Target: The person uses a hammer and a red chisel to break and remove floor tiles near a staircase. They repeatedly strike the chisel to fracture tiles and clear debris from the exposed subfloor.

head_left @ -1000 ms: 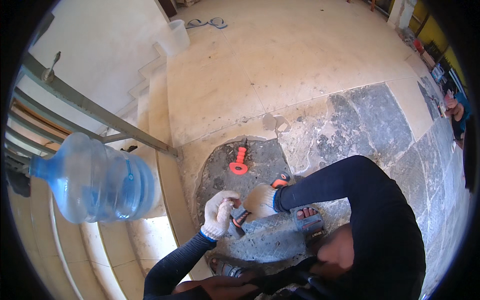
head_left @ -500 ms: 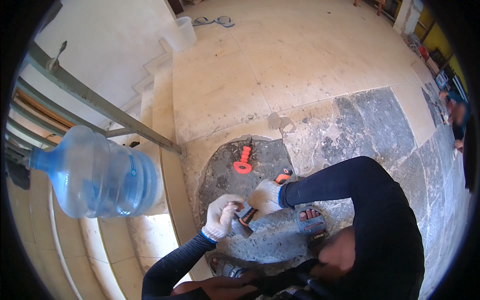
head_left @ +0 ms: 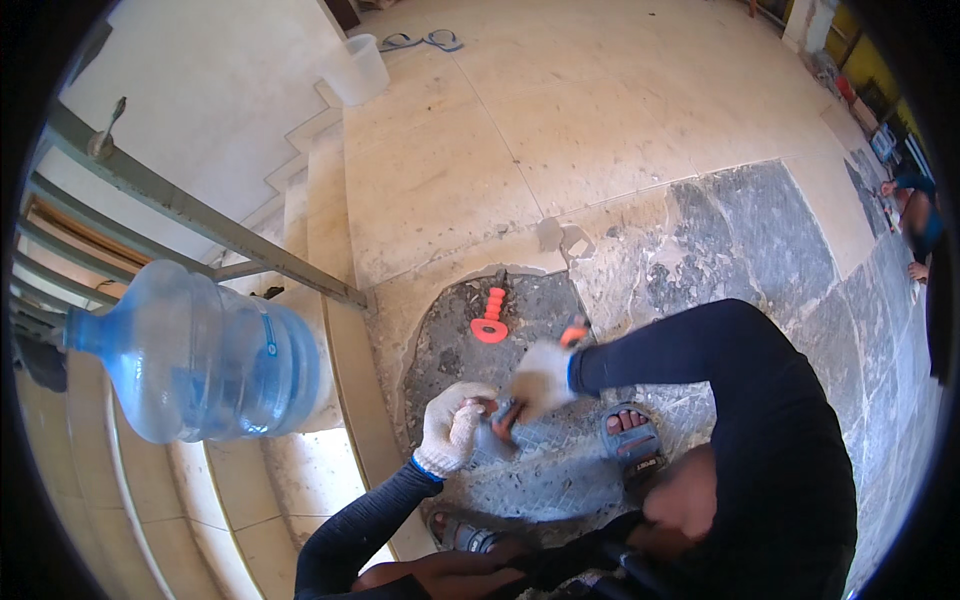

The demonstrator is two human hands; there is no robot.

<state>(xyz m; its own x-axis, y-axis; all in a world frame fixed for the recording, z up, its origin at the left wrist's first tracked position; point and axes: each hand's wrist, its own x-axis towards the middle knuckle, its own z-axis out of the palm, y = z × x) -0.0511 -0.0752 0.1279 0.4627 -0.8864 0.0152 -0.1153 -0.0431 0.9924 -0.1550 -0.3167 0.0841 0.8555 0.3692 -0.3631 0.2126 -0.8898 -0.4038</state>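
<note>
While gripped, chisel [head_left: 497, 412] tilts downward.

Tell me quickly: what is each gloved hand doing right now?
Left hand: closed around a small tool set against the floor.
Right hand: blurred, closed on a hammer handle, it seems.

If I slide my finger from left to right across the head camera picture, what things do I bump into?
Big blue water bottle → left hand in a white glove → orange-handled chisel on the floor → right hand in a white glove → sandalled foot.
</note>
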